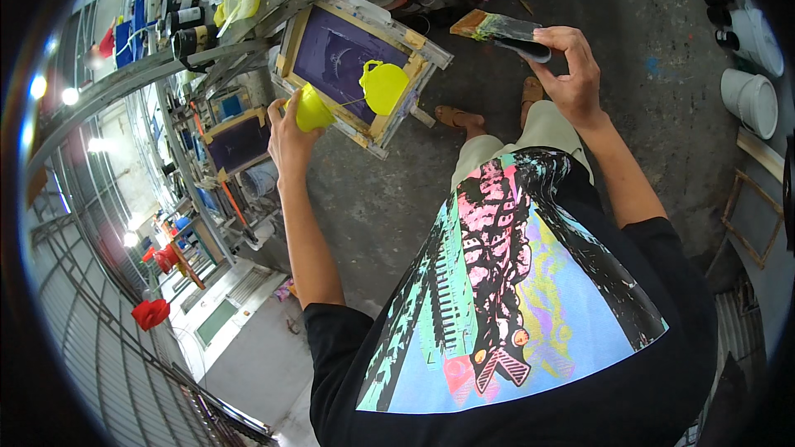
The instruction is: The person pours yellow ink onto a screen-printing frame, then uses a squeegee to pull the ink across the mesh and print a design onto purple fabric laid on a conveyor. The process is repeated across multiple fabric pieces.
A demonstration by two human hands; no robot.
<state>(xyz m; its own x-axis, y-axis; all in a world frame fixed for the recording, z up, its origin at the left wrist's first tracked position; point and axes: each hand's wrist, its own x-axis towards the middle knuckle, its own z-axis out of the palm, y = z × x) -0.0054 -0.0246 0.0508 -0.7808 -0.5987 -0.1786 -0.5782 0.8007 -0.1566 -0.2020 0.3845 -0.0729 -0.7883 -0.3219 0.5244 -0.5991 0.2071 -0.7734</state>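
Two grips: left hand (291, 134) on cup (313, 109), right hand (576, 83) on squeegee (509, 29). I'd say overpouring could flood the screen (330, 48) beyond the left fingers

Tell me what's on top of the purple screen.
A yellow puddle lies on the screen; a thin strand joins it to the cup in the left hand. The screen beneath the puddle is hidden.

Tilted cup (313, 108), yellow ink (385, 88) on screen (331, 43)
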